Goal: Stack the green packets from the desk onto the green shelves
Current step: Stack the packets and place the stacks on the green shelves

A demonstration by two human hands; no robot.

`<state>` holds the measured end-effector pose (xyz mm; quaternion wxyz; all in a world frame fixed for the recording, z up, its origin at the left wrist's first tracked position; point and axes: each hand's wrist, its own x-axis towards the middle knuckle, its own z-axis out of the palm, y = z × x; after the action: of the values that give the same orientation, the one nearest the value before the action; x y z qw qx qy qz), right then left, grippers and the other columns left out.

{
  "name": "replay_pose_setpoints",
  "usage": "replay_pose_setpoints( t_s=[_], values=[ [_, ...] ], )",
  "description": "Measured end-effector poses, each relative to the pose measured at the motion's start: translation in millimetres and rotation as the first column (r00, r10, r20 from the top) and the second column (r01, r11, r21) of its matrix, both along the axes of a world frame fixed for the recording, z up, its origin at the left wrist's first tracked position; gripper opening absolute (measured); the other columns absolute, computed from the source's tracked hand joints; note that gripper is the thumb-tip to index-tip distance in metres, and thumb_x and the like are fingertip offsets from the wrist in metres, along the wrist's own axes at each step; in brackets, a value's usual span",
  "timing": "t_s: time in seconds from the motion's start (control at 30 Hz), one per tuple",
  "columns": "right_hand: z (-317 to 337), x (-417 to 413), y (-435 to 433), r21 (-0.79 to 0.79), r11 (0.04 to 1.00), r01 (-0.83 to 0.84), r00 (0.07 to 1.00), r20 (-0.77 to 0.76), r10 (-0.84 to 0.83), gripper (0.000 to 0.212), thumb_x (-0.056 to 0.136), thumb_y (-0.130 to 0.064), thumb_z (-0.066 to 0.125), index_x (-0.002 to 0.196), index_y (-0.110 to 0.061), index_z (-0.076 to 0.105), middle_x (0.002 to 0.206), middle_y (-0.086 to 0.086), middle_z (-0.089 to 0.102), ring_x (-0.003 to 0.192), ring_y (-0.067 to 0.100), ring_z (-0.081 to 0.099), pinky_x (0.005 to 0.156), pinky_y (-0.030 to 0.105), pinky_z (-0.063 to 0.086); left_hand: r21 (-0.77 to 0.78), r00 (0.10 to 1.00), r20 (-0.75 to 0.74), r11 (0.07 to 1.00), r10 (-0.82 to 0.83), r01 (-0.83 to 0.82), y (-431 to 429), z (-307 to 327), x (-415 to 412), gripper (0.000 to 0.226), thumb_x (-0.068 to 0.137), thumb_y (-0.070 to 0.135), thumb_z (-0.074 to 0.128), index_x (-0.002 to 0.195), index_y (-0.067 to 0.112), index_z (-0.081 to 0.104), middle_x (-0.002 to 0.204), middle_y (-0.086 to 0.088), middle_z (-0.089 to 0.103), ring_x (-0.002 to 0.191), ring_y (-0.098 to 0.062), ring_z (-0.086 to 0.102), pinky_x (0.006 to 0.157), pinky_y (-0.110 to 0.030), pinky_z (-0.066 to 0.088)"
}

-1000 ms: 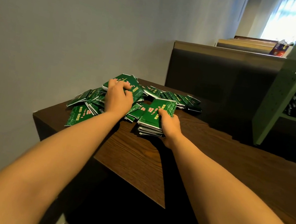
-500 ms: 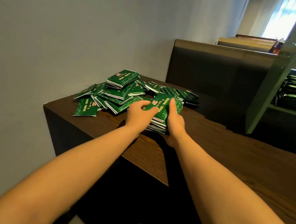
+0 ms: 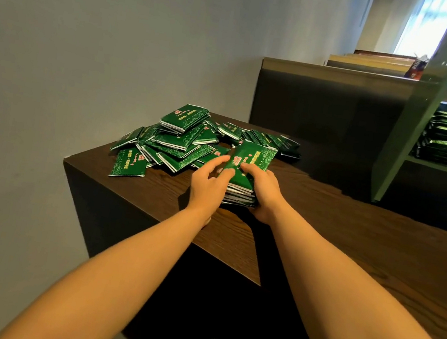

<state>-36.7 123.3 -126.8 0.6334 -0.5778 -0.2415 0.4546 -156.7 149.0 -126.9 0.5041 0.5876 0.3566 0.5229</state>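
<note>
Both hands are now working the stack point(image 3: 250, 160) near the desk's point(image 3: 350, 248) front edge. The left hand point(image 3: 208, 182), on the pile point(image 3: 175, 144) a second ago, is gripping the stack's 9 o'clock side. The right hand point(image 3: 265, 192) is clasping its 3 o'clock side. The pile is lying at the stack's 10 o'clock, and the shelf point(image 3: 406, 134) is standing at 2 o'clock.

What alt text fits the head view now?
The left hand and right hand grip a stack of green packets on a dark wooden desk; a loose pile lies to its left, green shelves at right.
</note>
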Motion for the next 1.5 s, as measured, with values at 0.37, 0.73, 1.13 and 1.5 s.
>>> replay_pose_setpoints(
  t_s=[0.37,0.73,1.13,1.5],
  values=[
    [0.8,-11.4,47.5,0.051,0.998,0.045,0.994,0.101,-0.05,0.079,0.054,-0.045,0.077,0.122,-0.018,0.049,0.119,0.009,0.066,0.107,0.033,0.069,0.101,0.059,0.053,0.373,0.772,-0.408,0.861,0.488,-0.347,106.1,26.4,-25.3,0.037,0.09,0.027,0.058,0.126,0.027,0.059,0.135,0.001,0.05,0.126,-0.019,0.041,0.097,-0.033,0.029],
    [3.3,-6.1,53.0,-0.013,1.0,0.012,0.996,0.085,-0.011,0.08,0.062,-0.046,0.076,0.128,-0.014,0.044,0.119,0.013,0.064,0.102,0.036,0.071,0.094,0.059,0.058,0.364,0.501,-0.736,0.89,0.455,-0.274,164.2,30.8,-32.8,0.056,0.09,0.046,0.061,0.141,0.028,0.047,0.155,-0.011,0.032,0.145,-0.031,0.02,0.112,-0.052,0.025],
    [2.3,-3.9,54.1,-0.048,0.999,0.013,0.997,0.081,-0.009,0.087,0.059,-0.049,0.079,0.132,-0.015,0.043,0.125,0.011,0.062,0.109,0.034,0.067,0.098,0.059,0.056,0.551,0.665,-0.459,0.776,0.589,-0.308,153.3,24.7,-39.6,0.031,0.097,0.036,0.051,0.125,0.031,0.064,0.121,0.003,0.067,0.114,-0.027,0.057,0.1,-0.046,0.04],
    [1.1,-3.3,37.9,-0.022,0.998,0.056,0.998,-0.017,-0.056,0.102,0.049,-0.053,0.086,0.135,-0.013,0.051,0.12,0.012,0.07,0.101,0.035,0.073,0.086,0.058,0.061,0.64,0.819,-0.406,0.766,0.406,-0.062,79.0,15.5,-24.1,0.028,0.101,0.031,0.049,0.121,0.019,0.064,0.121,0.003,0.061,0.101,-0.016,0.06,0.079,-0.031,0.049]
  ],
)
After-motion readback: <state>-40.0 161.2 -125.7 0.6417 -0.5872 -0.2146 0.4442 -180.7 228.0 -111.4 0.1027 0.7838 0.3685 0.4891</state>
